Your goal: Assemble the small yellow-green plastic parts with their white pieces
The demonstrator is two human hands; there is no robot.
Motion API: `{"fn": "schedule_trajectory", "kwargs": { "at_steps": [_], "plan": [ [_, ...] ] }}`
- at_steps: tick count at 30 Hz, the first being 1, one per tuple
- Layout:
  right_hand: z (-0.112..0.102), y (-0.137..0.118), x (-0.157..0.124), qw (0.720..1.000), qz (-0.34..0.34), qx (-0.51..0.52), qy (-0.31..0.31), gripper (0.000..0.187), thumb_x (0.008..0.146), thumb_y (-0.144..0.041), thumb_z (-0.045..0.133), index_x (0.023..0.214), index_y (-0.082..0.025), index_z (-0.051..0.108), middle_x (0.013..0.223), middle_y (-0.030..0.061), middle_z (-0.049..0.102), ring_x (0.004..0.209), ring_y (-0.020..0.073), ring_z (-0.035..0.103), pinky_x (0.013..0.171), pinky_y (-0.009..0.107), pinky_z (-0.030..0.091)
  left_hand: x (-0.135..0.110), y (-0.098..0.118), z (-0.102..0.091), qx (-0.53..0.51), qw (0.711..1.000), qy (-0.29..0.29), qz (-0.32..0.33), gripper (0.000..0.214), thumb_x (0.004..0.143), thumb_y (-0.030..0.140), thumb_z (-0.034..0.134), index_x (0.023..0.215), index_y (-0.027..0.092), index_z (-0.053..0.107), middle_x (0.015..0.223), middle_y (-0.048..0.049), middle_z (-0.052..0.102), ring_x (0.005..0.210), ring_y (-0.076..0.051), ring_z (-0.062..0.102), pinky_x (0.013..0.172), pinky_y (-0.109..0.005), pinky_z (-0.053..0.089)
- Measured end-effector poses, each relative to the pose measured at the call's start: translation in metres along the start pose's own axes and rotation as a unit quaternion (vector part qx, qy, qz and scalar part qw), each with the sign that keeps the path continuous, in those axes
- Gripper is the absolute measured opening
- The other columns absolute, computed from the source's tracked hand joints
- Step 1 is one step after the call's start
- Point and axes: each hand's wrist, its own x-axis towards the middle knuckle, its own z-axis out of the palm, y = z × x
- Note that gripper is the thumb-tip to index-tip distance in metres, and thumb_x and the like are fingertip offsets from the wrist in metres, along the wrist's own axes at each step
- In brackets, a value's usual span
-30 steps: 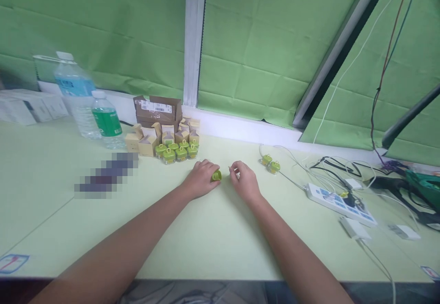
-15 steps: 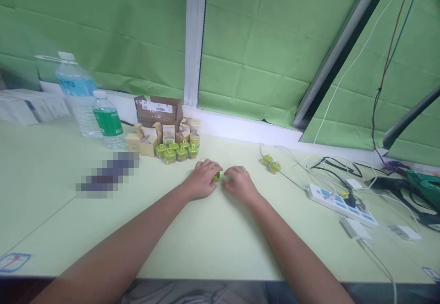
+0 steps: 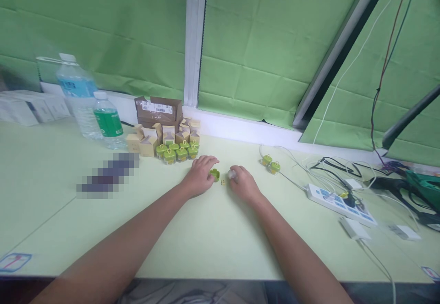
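Observation:
My left hand [image 3: 200,175] rests on the pale green table [image 3: 206,235] with its fingers curled around a small green cap-like piece [image 3: 215,174]. My right hand [image 3: 242,183] lies close beside it, fingers pinched on a small clear piece [image 3: 232,174]. A tiny yellowish part [image 3: 223,182] sits on the table between the two hands. A cluster of small green-lidded items [image 3: 176,151] stands just beyond my left hand, in front of several small tan cartons [image 3: 161,135].
Two water bottles [image 3: 92,104] stand at the back left beside white boxes [image 3: 25,107]. A brown cardboard box [image 3: 158,108] sits by the window ledge. Two more green items [image 3: 270,163], a white power strip [image 3: 340,203], adapters and tangled cables lie to the right.
The hands came together over the green piece, then drew slightly apart. The green piece now shows open beside my left fingers, and a tiny part lies between the hands.

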Motion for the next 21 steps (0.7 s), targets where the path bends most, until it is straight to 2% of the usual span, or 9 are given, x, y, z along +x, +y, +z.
{"fn": "schedule_trajectory", "kwargs": {
  "at_steps": [4,9,16,21],
  "plan": [
    [0.002,0.002,0.003,0.999,0.019,0.025,0.039,0.042,0.080,-0.008,0.052,0.120,-0.019,0.056,0.115,0.0111,0.063,0.104,0.0227,0.060,0.089,0.034,0.046,0.001,-0.007,0.001,-0.007,0.999,0.029,-0.022,0.050,0.076,0.007,0.048,0.124,0.021,0.052,0.128,-0.0088,0.058,0.123,-0.027,0.048,0.106,-0.046,0.036],
    [0.003,0.005,0.003,0.998,0.042,0.042,-0.017,0.045,0.080,-0.012,0.056,0.124,-0.018,0.056,0.123,0.0106,0.062,0.111,0.0230,0.058,0.096,0.034,0.044,0.002,-0.014,0.003,-0.025,0.996,0.046,-0.078,0.048,0.077,0.007,0.046,0.122,0.019,0.054,0.126,-0.0092,0.058,0.121,-0.027,0.050,0.105,-0.046,0.039],
    [-0.001,0.002,0.003,0.998,0.052,0.044,-0.006,0.040,0.085,-0.017,0.053,0.124,-0.018,0.057,0.126,0.0115,0.061,0.112,0.0239,0.058,0.096,0.036,0.044,0.003,-0.023,0.010,-0.114,0.982,0.062,-0.134,0.046,0.073,0.004,0.045,0.114,0.020,0.056,0.126,-0.0085,0.056,0.123,-0.026,0.050,0.104,-0.045,0.045],
    [0.005,0.006,0.004,0.997,0.044,0.059,-0.003,0.039,0.083,-0.015,0.054,0.121,-0.019,0.059,0.121,0.0113,0.063,0.109,0.0230,0.060,0.094,0.036,0.046,0.003,-0.028,0.018,-0.194,0.970,0.071,-0.128,0.047,0.071,0.004,0.046,0.114,0.021,0.056,0.128,-0.0088,0.051,0.118,-0.023,0.053,0.095,-0.039,0.053]
  ]
}}
